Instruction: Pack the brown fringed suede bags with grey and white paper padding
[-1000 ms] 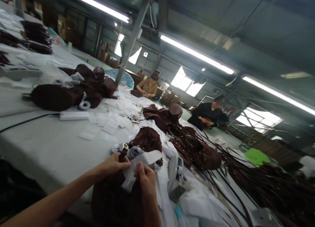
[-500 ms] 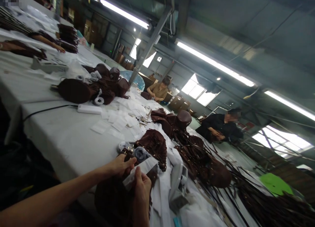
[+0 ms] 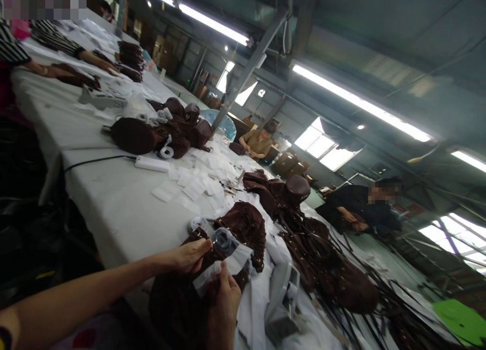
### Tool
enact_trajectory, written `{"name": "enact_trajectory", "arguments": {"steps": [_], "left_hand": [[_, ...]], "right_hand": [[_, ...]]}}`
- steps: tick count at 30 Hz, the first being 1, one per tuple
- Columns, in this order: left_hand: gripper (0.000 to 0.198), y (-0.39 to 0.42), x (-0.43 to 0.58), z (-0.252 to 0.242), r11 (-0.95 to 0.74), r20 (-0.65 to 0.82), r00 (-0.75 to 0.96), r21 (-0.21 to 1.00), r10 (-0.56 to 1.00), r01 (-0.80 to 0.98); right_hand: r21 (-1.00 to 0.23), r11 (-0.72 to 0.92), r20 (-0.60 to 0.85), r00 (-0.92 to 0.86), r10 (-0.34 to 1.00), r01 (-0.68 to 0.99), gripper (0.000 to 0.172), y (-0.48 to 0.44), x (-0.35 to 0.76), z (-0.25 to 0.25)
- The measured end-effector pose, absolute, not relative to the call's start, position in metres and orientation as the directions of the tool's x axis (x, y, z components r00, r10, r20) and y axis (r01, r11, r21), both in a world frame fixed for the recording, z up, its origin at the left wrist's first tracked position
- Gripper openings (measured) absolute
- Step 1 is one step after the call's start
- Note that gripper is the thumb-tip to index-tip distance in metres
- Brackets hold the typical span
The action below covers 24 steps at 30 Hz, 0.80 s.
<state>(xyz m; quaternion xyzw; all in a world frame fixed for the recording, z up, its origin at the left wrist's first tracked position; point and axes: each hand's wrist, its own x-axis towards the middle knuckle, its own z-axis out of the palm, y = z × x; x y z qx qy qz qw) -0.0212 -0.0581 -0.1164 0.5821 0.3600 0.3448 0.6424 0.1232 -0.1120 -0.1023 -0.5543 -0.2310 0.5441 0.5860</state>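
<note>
At the near edge of the white table (image 3: 114,203), my left hand (image 3: 188,256) pinches the top of a dark brown fringed bag (image 3: 178,304) that lies in front of me. My right hand (image 3: 224,299) is closed on a white paper strip (image 3: 228,266) held against that bag, thumb on top. A roll of tape (image 3: 225,238) rests just beyond my fingers, beside another brown fringed bag (image 3: 245,228).
Heaps of brown bags (image 3: 159,129) and loose brown straps (image 3: 364,299) cover the table to the right and far left. White paper slips (image 3: 190,188) and a white power strip (image 3: 152,163) lie mid-table. A white tool (image 3: 283,294) sits right of my hands. Other people work at the far side and far left.
The camera has swung left and down, showing more of the table's left end and another person's arms. My hands keep their hold on the bag and strip.
</note>
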Motion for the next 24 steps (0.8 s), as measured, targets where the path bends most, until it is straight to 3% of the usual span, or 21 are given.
{"name": "enact_trajectory", "arguments": {"steps": [12,16,24], "left_hand": [[0.04,-0.074,-0.047,-0.099,-0.013,0.037,0.543,0.999,0.839,-0.049],[0.034,-0.077,-0.052,-0.094,-0.099,0.132,0.534,0.991,0.835,-0.089],[0.036,-0.072,-0.049,-0.105,-0.002,0.048,0.536,0.996,0.843,-0.085]], "right_hand": [[-0.913,-0.201,-0.343,0.401,0.85,-0.355,0.05,-0.096,0.123,-0.093],[-0.922,-0.198,-0.336,0.436,0.835,-0.332,0.049,-0.093,0.117,-0.088],[-0.936,-0.195,-0.303,0.391,0.869,-0.293,0.047,-0.093,0.113,-0.09]]}}
